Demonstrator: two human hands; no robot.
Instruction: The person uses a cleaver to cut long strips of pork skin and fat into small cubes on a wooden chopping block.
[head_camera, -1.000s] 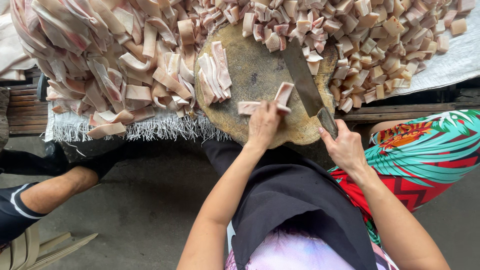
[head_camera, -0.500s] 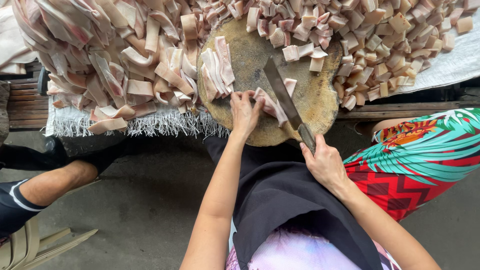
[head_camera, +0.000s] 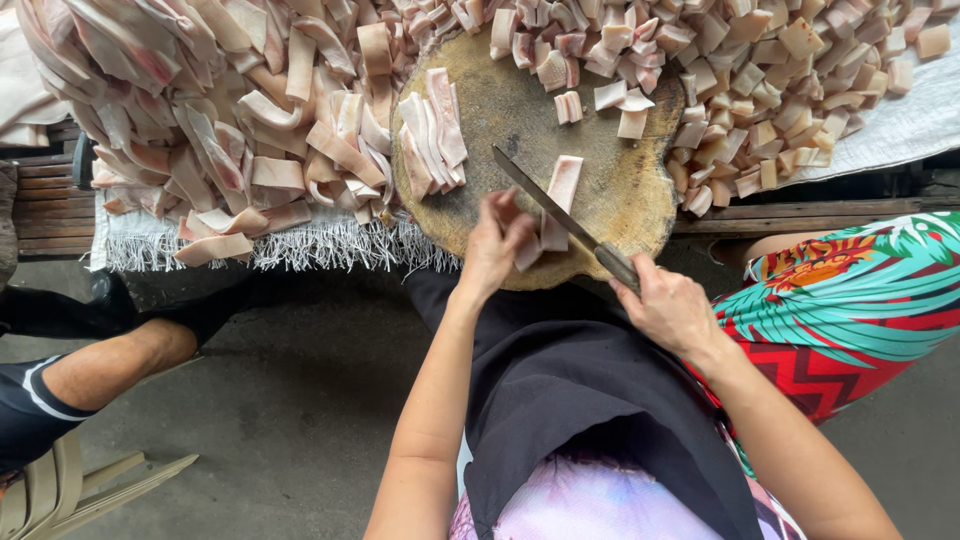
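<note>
Right hand (head_camera: 672, 308) fist-closed on the knife (head_camera: 560, 215) handle at the chopping block's (head_camera: 500, 110) near edge, blade angled up-left across the block. Left hand (head_camera: 496, 245) fingers curled down, pinning a meat strip (head_camera: 558, 200) on the block just under the blade. Stack of strips (head_camera: 432, 140) on block's left side. Cut cubes (head_camera: 770, 90) piled right of the block, long strips (head_camera: 230, 110) heaped left of it.

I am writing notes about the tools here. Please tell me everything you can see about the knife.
The knife has a long, flat, dull grey metal blade and a dark handle, mostly hidden in the right hand. It lies slanted over the round wooden board, tip toward upper left. Its edge appears to meet a pale pink meat strip, which the left hand holds at its near end.
</note>
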